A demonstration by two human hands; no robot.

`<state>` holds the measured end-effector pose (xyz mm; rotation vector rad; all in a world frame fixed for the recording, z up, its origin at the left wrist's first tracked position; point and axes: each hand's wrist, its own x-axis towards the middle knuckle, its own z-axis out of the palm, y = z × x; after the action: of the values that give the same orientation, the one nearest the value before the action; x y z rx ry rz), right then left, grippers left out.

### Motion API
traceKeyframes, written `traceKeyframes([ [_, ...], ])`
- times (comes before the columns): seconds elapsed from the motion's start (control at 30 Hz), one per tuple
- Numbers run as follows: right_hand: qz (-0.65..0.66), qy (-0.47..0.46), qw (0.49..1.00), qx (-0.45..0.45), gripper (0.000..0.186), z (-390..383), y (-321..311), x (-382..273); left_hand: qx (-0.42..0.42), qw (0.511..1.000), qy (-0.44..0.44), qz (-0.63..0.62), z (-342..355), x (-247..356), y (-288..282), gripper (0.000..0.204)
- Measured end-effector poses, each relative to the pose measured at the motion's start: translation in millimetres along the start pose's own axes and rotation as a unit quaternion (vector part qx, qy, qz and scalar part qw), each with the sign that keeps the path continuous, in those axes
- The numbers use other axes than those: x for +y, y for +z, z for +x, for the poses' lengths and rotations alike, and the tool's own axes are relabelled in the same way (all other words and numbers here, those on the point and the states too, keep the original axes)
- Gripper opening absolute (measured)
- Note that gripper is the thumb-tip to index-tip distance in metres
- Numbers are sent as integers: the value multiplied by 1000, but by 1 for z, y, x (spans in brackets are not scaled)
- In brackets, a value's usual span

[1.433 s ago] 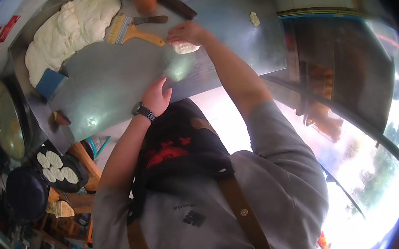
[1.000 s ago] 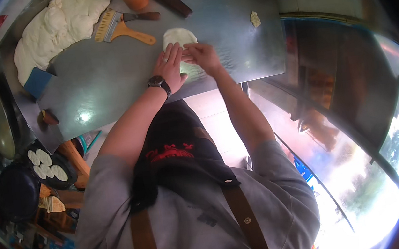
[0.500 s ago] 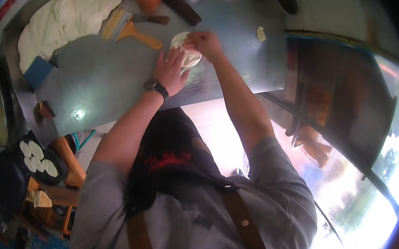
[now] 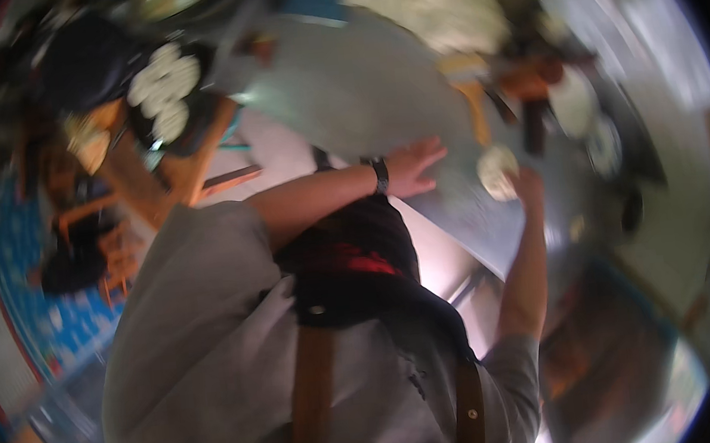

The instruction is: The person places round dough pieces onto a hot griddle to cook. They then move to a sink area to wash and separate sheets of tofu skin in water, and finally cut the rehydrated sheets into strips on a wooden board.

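A flat round of pale dough [image 4: 495, 174] lies on the grey metal worktop [image 4: 332, 85]. My right hand [image 4: 528, 188] is at its right edge, fingers bent in and pinching the dough, as far as the blur shows. My left hand [image 4: 415, 168], with a dark watch [image 4: 380, 175] on the wrist, is off the dough to its left. Its fingers are spread and hold nothing. A wide brush with a yellow handle [image 4: 478, 113] lies just beyond the round. Beside the brush is a dark, rod-shaped piece [image 4: 534, 128].
A large dough mass [image 4: 432, 6] and a blue flat scraper [image 4: 313, 3] lie at the far side. An orange-brown pot [image 4: 529, 79], a white bowl [image 4: 573, 103] and a blue-patterned plate [image 4: 603, 148] stand right. At left, several dough rounds [image 4: 167, 84] sit in a black pan.
The whole view has swung toward the left, bringing the pan nearer the middle. My left hand has come off the dough round and moved left; my right hand stays at the dough's edge.
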<state>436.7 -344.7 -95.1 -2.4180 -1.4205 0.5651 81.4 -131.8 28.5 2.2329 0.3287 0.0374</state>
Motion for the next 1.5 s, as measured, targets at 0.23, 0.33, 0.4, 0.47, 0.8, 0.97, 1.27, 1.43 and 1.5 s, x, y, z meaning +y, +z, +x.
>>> traceKeyframes([
  [0.23, -24, -19, 999, -21, 32, -16, -50, -112, 221, 936, -275, 19, -230, -64, -91, 72],
  [0.33, -8, 1, 999, -45, 23, -6, -59, -135, 367, 854, -348, 122, -293, -129, -109, 73],
  [0.4, 139, 21, 986, -89, 19, -1, -74, -224, 405, 793, -416, 186, -322, -142, -158, 77],
  [0.47, 219, 4, 969, -113, 20, 11, -89, -329, 401, 746, -494, 195, -344, -171, -186, 79],
  [0.8, 96, -305, 922, -217, 27, 89, -5, -811, 359, 783, -499, 97, -382, -231, -235, 86],
  [0.97, 44, -437, 846, -301, 27, 107, 101, -978, 419, 836, -345, 82, -435, -200, -268, 64],
  [1.27, -109, -556, 691, -449, 27, 133, 259, -1073, 545, 717, -435, -15, -527, -205, -266, 48],
  [1.43, -188, -604, 687, -358, 26, 154, 312, -1087, 516, 709, -476, 65, -533, -229, -281, 54],
  [1.5, -175, -631, 686, -319, 26, 159, 322, -1089, 494, 717, -483, 89, -527, -239, -291, 57],
])
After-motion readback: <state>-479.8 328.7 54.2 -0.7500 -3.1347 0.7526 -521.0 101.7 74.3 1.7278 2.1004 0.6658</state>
